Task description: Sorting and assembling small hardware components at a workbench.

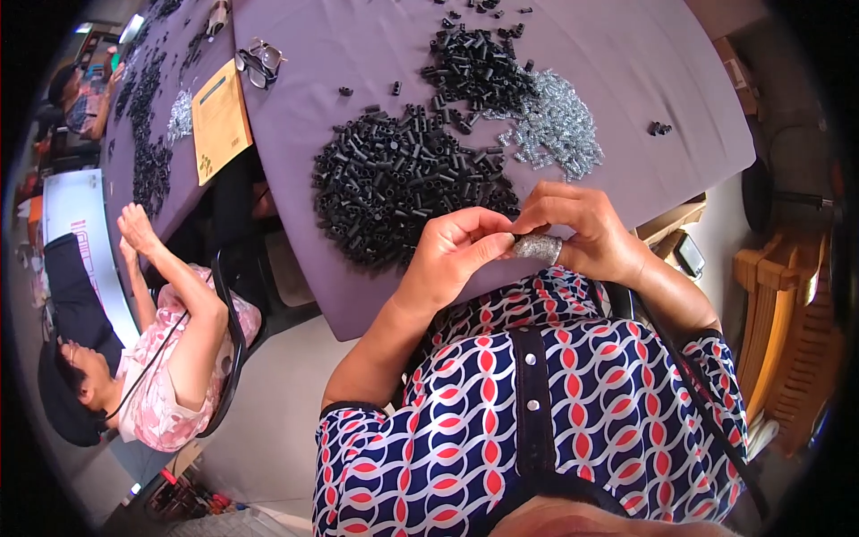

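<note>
My left hand (458,257) and my right hand (583,231) meet just over the near edge of the purple-covered table (617,76). Both are closed, fingertips pinched together. Between them shows a sliver of a small black part (516,238), mostly hidden by the fingers. Silvery-grey tape (539,248) wraps a finger of my right hand. Beyond my left hand spreads a large pile of short black tubes (407,183). Farther off lies a second pile of black pieces (479,70), which touches a heap of small clear, silvery pieces (559,125).
A yellow-orange envelope (222,121) and eyeglasses (259,63) lie to the left. A few loose black pieces (659,129) sit at the right. Someone in a pink patterned top (174,367) sits at left, arms raised. Wooden furniture (778,313) stands right.
</note>
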Demonstrator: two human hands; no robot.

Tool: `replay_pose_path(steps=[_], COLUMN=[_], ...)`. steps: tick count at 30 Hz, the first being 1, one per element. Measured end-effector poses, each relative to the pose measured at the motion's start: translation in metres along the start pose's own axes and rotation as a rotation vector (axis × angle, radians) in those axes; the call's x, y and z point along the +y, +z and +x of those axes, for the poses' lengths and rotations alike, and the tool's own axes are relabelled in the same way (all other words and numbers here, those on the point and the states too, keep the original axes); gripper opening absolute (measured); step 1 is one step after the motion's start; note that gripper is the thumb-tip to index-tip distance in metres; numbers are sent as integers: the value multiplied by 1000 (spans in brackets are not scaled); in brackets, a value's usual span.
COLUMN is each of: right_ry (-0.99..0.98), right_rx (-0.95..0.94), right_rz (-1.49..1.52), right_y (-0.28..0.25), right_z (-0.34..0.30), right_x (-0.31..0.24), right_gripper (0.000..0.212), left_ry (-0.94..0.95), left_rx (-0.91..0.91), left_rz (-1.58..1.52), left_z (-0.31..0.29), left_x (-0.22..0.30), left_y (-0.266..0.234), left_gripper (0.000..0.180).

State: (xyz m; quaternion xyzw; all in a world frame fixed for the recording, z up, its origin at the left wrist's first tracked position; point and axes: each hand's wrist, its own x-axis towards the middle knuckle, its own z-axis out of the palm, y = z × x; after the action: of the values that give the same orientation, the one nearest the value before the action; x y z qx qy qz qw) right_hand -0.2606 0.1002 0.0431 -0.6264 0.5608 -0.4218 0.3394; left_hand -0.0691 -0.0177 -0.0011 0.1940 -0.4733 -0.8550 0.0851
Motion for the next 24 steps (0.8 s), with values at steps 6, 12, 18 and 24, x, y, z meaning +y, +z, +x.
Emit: replay_pose_path(steps=[6, 12, 18, 24], right_ry=[35, -2, 54, -72], right_rx=[40, 11, -5, 130], right_rz=[66, -10, -18, -639], right_y=[2, 0, -10, -24], right_z=[7, 14, 30, 87], right_x=[-1, -2, 1, 58], right_gripper=[27, 27, 16, 30], left_ry=[26, 57, 64, 81], left_rx=[77, 117, 102, 155], left_rz=[36, 49, -18, 13], left_z=[-2, -2, -2, -4], left_x=[2, 5, 6, 8], left_y=[1, 5, -5, -5], left_gripper=[18, 18, 16, 14])
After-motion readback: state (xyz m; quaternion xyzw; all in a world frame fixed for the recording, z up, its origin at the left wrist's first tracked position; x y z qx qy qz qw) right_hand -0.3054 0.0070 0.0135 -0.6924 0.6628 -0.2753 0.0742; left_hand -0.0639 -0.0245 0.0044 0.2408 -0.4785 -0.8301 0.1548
